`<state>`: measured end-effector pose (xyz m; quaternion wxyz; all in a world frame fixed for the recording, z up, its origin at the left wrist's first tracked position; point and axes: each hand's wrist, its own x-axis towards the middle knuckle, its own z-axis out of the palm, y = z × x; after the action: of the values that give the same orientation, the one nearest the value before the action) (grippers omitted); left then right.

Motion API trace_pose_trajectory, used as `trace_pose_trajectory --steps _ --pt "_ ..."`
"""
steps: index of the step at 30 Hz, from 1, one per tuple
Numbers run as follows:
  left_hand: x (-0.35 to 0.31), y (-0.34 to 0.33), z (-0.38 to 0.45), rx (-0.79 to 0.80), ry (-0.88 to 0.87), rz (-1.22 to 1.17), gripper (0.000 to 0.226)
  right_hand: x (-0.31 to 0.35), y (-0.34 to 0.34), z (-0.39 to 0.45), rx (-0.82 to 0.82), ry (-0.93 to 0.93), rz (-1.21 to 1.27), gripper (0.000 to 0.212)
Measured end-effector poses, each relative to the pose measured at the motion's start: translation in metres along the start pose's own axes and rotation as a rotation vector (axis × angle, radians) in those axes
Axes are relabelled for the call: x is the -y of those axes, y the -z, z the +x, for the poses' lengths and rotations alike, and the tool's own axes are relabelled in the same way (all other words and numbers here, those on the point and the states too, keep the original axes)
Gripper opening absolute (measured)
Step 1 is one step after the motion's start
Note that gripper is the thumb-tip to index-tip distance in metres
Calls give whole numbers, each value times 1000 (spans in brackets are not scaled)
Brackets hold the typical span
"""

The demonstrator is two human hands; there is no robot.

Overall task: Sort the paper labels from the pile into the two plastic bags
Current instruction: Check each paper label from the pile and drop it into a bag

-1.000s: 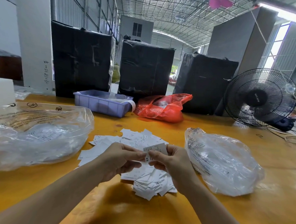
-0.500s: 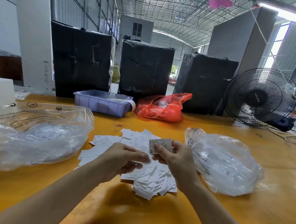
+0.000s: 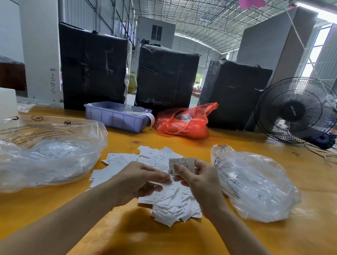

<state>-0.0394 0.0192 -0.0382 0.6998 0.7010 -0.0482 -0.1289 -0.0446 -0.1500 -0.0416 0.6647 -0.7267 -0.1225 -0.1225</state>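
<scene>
Raised slightly, the thin, limp XS label (image 3: 181,164) is pinched edgewise by right hand (image 3: 201,179) fingers; left hand (image 3: 140,181) curls emptily.

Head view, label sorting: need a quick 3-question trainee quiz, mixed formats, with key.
1. True or false: the right hand pinches a single label held up above the pile of labels.
2. Multiple choice: what size marking shows on that label? A) XL B) XS C) M
3. Fill in: the red plastic bag lies at the far side of the table, directly right of the ______ tray.

Key: 1 true; 2 B; 3 purple.

Note: one clear bag lies left of the pile and another clear bag lies right of it; the left hand is beside the label, fingers curled.
</scene>
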Motion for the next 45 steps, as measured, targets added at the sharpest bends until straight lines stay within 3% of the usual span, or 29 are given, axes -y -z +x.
trace_pose_trajectory --steps 11,16,21,32,38,41,45 --pt "1 1 0 23 0 -14 28 1 1 2 -7 -109 91 12" --pt "3 1 2 6 10 -24 4 2 0 1 -3 -133 135 8" --pt "3 1 2 1 -1 -21 12 1 -1 0 -10 -118 154 6" --pt "3 1 3 -56 -20 -45 8 -1 -1 0 48 -151 144 13" --pt "1 0 2 -77 -36 -61 23 -1 2 2 74 -157 117 16" --pt "1 -1 1 -91 -28 -60 15 -1 4 2 141 -202 63 14" --pt "3 -4 -1 -78 -36 -52 28 -2 4 0 214 -220 47 11"
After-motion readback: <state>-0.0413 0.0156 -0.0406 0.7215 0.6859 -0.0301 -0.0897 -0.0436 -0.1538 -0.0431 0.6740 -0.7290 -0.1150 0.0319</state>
